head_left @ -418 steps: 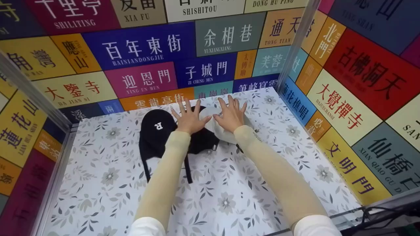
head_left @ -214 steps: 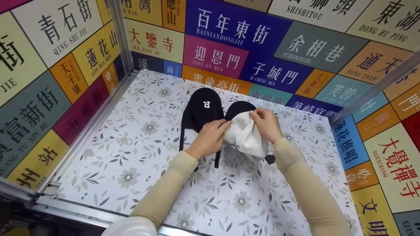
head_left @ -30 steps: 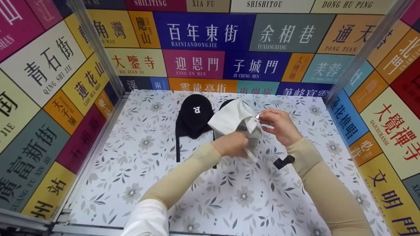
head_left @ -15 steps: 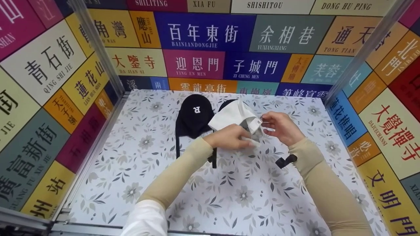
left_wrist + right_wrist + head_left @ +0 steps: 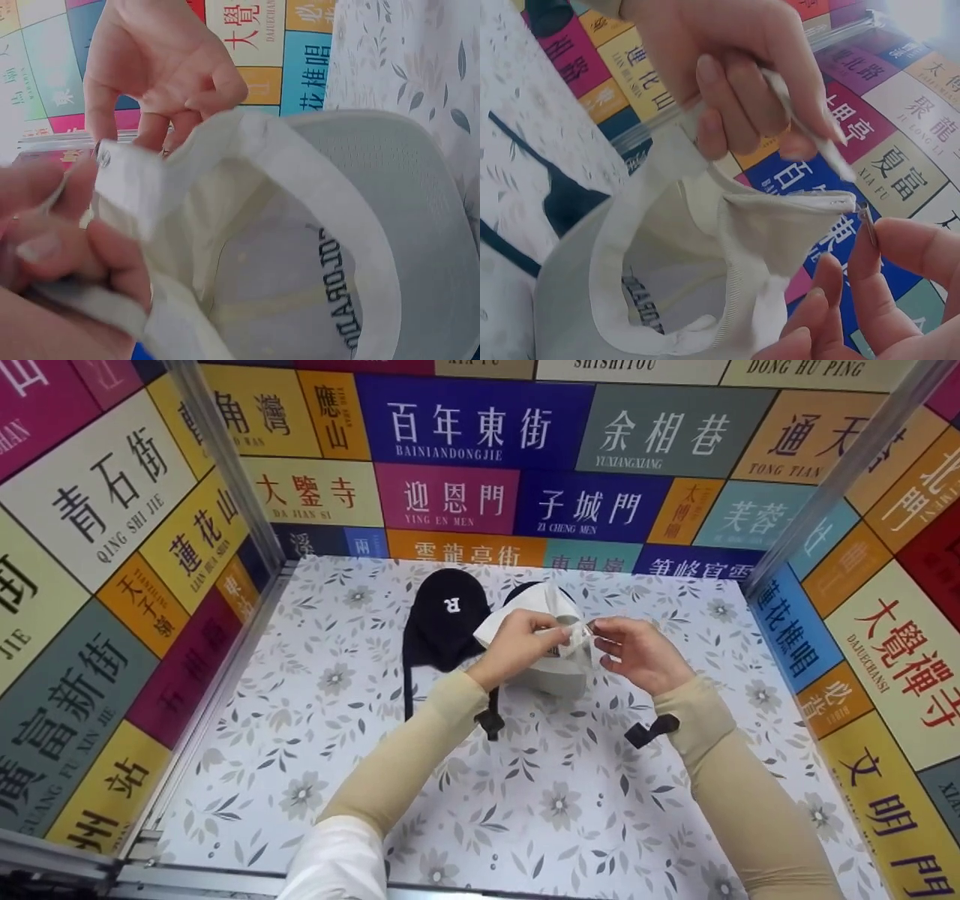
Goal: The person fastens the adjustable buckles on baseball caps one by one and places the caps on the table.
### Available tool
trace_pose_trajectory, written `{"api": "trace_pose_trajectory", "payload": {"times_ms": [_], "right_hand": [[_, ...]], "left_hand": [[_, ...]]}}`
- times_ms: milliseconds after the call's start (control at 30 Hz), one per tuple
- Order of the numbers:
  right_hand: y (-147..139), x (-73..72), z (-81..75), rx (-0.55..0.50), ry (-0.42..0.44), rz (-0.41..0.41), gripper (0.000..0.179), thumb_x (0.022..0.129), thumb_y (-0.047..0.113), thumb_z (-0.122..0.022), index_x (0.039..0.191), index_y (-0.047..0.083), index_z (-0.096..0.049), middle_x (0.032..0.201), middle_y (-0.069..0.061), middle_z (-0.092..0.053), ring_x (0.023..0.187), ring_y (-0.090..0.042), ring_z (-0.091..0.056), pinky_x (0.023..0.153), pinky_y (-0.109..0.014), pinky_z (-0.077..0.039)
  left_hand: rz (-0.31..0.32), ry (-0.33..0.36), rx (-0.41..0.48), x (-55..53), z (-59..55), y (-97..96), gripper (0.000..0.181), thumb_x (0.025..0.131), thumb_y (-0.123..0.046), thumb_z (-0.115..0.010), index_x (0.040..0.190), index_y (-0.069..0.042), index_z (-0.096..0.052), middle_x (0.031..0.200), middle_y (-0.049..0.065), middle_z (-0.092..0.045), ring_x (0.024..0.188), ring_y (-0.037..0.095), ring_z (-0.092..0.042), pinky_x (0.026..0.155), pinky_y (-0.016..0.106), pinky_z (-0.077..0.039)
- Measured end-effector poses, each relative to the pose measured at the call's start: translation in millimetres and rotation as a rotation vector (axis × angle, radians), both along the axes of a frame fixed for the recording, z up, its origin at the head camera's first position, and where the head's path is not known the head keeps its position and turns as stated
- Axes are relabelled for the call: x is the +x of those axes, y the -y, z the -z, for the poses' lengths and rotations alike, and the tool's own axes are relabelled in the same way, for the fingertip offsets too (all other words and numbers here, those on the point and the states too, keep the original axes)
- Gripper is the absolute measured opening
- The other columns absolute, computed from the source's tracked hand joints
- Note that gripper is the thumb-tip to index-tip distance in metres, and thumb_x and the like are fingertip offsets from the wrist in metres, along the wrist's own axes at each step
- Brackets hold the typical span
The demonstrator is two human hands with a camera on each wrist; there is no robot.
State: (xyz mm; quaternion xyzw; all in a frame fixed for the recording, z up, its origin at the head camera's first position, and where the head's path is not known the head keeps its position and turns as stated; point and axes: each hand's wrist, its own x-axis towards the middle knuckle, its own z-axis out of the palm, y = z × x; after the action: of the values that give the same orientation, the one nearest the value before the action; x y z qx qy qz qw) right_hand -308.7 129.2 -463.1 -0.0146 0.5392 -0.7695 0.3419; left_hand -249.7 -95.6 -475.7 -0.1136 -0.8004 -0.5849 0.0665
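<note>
A light grey-white baseball cap [image 5: 551,681] is held with its opening and back part toward me; dark lettering shows inside it in the left wrist view. My left hand [image 5: 517,649] grips the cap's narrow back strap [image 5: 832,159], whose loose end sticks out past the fingers. My right hand [image 5: 646,654] pinches a small metal buckle [image 5: 866,225] between thumb and forefinger, at the end of the cap's other back tab. The strap's tip lies close to the buckle; they look apart in the right wrist view. My other right fingers are loosely bent.
A black cap [image 5: 446,622] with a white letter R and a long black tie lies left of the hands. Part of another black item [image 5: 525,589] shows behind the pale cap. The floral tabletop [image 5: 375,817] is walled by colourful sign-printed panels [image 5: 472,420].
Earlier both hands lay spread over the caps, then lifted the pale one. In the last second my left hand has risen from below the cap to the buckle; my right hand stays there.
</note>
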Motion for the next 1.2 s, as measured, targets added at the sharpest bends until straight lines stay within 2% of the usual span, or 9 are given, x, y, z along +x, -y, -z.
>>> {"api": "trace_pose_trajectory", "payload": {"times_ms": [67,167,300,500,767,967,1200], "right_hand": [[3.4,2.5,0.7,-0.025,0.026,0.021,0.012,0.097,0.017,-0.066,0.091,0.010,-0.075,0.095,0.000,-0.071,0.095,-0.019,-0.055,0.077,-0.034,-0.042],[8.2,6.4,1.4,-0.060,0.057,0.049,0.014,0.098,0.016,-0.065,0.090,0.011,-0.074,0.094,0.001,-0.071,0.095,-0.019,-0.054,0.078,-0.033,-0.040],[13.4,11.1,2.3,-0.104,0.078,0.085,0.013,0.099,0.015,-0.064,0.091,0.011,-0.073,0.096,0.001,-0.072,0.097,-0.019,-0.053,0.080,-0.033,-0.039],[21.3,16.7,2.6,-0.140,0.097,0.152,0.008,0.097,0.016,-0.067,0.096,0.010,-0.072,0.098,0.001,-0.072,0.099,-0.020,-0.052,0.082,-0.034,-0.038],[32.1,22.3,2.8,-0.146,0.084,0.238,0.005,0.095,0.016,-0.071,0.098,0.012,-0.070,0.100,0.001,-0.071,0.099,-0.019,-0.051,0.078,-0.032,-0.038],[38.6,26.9,2.3,-0.166,0.088,0.273,0.006,0.094,0.015,-0.072,0.097,0.013,-0.069,0.099,0.001,-0.072,0.099,-0.019,-0.054,0.078,-0.031,-0.039],[45.2,28.9,4.8,-0.133,0.030,0.296,0.009,0.094,0.016,-0.072,0.102,0.013,-0.069,0.100,0.000,-0.068,0.095,-0.019,-0.057,0.078,-0.032,-0.039]], "left_hand": [[-0.044,0.004,0.023,-0.2,0.5,0.1,0.021,0.094,-0.028,-0.070,0.078,-0.017,-0.078,0.069,-0.006,-0.066,0.065,0.011,-0.052,0.061,0.026,-0.042],[-0.074,0.006,0.064,-1.0,1.4,0.2,0.021,0.094,-0.027,-0.070,0.080,-0.015,-0.080,0.068,-0.005,-0.065,0.065,0.011,-0.049,0.060,0.026,-0.039],[-0.103,0.013,0.101,-1.9,2.0,-0.7,0.018,0.093,-0.027,-0.071,0.084,-0.016,-0.081,0.073,-0.005,-0.068,0.067,0.010,-0.051,0.060,0.026,-0.040],[-0.170,0.035,0.116,-0.8,0.6,-3.2,0.016,0.091,-0.028,-0.073,0.081,-0.019,-0.082,0.070,-0.003,-0.068,0.064,0.012,-0.052,0.058,0.027,-0.041],[-0.191,0.043,0.143,-2.0,-0.1,-5.8,0.014,0.091,-0.023,-0.074,0.084,-0.014,-0.082,0.078,-0.010,-0.074,0.074,0.008,-0.065,0.068,0.026,-0.052],[-0.238,0.039,0.118,-3.5,1.9,-5.9,0.016,0.089,-0.022,-0.074,0.077,-0.014,-0.080,0.071,-0.009,-0.072,0.069,0.006,-0.062,0.064,0.025,-0.050],[-0.259,0.030,0.100,-4.8,2.4,-4.8,0.019,0.086,-0.020,-0.072,0.068,-0.017,-0.076,0.066,-0.008,-0.068,0.064,0.008,-0.058,0.061,0.025,-0.046]]}}
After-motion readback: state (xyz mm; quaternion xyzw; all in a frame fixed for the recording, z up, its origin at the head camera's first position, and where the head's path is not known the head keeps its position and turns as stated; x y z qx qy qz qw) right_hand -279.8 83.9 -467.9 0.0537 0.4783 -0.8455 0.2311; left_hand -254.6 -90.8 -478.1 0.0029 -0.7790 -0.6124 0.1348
